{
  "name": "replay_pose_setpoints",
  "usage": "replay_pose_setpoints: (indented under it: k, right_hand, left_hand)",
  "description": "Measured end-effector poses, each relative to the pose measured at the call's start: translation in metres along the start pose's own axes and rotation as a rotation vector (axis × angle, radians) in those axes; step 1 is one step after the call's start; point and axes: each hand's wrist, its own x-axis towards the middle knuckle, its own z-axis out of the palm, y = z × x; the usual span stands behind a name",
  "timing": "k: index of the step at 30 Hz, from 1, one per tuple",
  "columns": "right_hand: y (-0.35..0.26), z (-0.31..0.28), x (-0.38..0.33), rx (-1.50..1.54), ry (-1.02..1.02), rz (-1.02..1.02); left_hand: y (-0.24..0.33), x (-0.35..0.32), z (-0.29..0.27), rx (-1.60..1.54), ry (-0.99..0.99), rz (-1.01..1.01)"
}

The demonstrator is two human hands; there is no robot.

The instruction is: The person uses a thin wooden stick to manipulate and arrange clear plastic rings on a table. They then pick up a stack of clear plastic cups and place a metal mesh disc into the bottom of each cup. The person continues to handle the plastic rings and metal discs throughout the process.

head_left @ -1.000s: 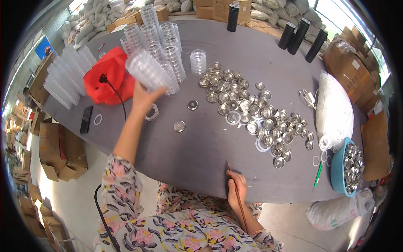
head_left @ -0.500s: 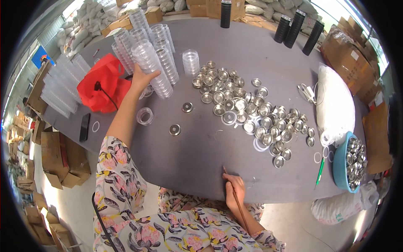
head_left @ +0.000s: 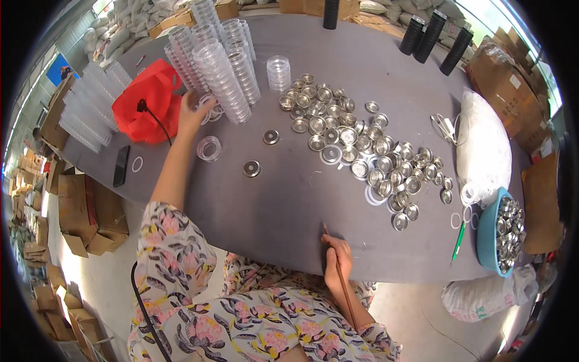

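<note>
My left hand [head_left: 194, 111] reaches far over the grey table [head_left: 289, 205] and rests at the foot of a tall leaning stack of clear plastic lids [head_left: 224, 78], touching it. My right hand [head_left: 336, 259] sits at the near table edge, closed around a thin brown stick [head_left: 341, 279]. A clear round lid [head_left: 209, 148] lies just below my left hand. Two single metal caps [head_left: 252, 169] lie between the hands. A wide heap of round metal caps [head_left: 356, 145] spreads over the middle and right of the table.
A red bag [head_left: 145, 105] with a black cable lies left of the stacks, a black phone [head_left: 121, 165] near the left edge. A white sack [head_left: 482, 145], a blue bowl of caps [head_left: 503, 232] and a green pen [head_left: 458, 240] lie right. Black cylinders [head_left: 431, 36] stand at the back.
My left hand has brought the tall stack of clear lids down and set it among the other stacks, then slid to its base. My right hand has stayed at the table edge.
</note>
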Motion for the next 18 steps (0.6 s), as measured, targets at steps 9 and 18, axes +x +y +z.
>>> replay_pose_setpoints:
  k: [9,18]
  right_hand:
    - [0.001,0.002,-0.002,0.035,-0.045,0.002]
    - [0.001,0.002,-0.006,0.011,-0.057,0.029]
  left_hand:
    - [0.024,-0.155,-0.011,0.485,-0.114,0.104]
    - [0.086,-0.230,0.036,0.272,-0.795,0.231]
